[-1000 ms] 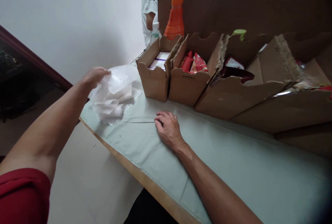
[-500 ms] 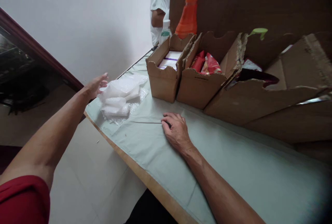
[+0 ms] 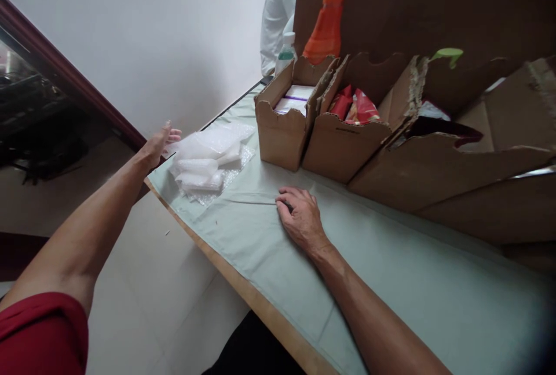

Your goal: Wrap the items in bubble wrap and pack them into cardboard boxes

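My left hand [image 3: 160,142] reaches out to the left end of the table, fingers stretched and apart, its tips at the edge of a pile of clear bubble-wrap bags [image 3: 207,159]; it holds nothing. My right hand [image 3: 300,219] rests palm down on the pale green cloth [image 3: 391,271], fingers curled loosely over a crease, nothing visible in them. The bags lie on the cloth just left of a row of cardboard boxes.
Open cardboard boxes stand along the back: one with white packets [image 3: 289,126], one with red packets [image 3: 347,132], larger ones [image 3: 447,161] to the right. An orange bottle [image 3: 326,25] and a small water bottle [image 3: 285,58] stand behind. A person in white [image 3: 278,13] stands beyond. The table's wooden edge [image 3: 243,291] runs diagonally.
My left hand has let go of the bubble-wrap bags, which now lie on the cloth, and has opened beside them. My right hand stays where it was.
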### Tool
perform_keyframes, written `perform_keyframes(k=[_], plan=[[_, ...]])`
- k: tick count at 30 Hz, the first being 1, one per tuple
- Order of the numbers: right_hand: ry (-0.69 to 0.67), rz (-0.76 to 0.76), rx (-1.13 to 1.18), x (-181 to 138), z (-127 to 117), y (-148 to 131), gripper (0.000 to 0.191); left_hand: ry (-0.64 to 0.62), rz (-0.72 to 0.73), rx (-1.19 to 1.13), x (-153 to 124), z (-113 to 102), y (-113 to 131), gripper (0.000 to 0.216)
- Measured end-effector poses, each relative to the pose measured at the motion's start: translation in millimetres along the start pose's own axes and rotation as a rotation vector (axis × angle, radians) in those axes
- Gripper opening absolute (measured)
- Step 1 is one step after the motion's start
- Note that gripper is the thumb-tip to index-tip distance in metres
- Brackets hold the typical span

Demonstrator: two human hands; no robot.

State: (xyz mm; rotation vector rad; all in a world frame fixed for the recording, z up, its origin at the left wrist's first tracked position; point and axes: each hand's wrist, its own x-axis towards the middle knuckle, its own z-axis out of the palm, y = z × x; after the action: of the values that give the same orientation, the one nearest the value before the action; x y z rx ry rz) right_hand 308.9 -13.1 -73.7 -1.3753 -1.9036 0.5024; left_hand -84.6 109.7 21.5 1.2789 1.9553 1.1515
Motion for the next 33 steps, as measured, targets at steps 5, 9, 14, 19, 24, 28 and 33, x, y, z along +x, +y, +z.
perform_keyframes(k=[5,9,14,19,24,28,33], plan=[[-0.047,0.009,0.021,4,1,-1,0.021,0.104,0.049,0.146,-19,-8,6,0.074],[-0.111,0.019,0.016,9,-3,-9,0.02,0.213,0.157,0.185,-47,-9,34,0.072],[-0.215,0.043,0.0,-10,-45,-26,0.014,0.244,0.559,0.286,-135,36,54,0.074],[-0.132,0.03,-0.001,-87,-125,-24,0.012,-0.369,0.946,0.226,-251,126,46,0.053],[0.178,0.034,-0.134,-199,-250,8,0.014,-0.615,1.152,0.169,-339,222,54,0.042],[0.559,0.191,-0.534,-262,-370,42,0.019,-0.721,1.378,0.16,-382,268,54,0.04],[0.658,0.471,-1.036,-309,-467,80,0.054,-0.76,1.521,0.211,-399,287,38,0.043]])
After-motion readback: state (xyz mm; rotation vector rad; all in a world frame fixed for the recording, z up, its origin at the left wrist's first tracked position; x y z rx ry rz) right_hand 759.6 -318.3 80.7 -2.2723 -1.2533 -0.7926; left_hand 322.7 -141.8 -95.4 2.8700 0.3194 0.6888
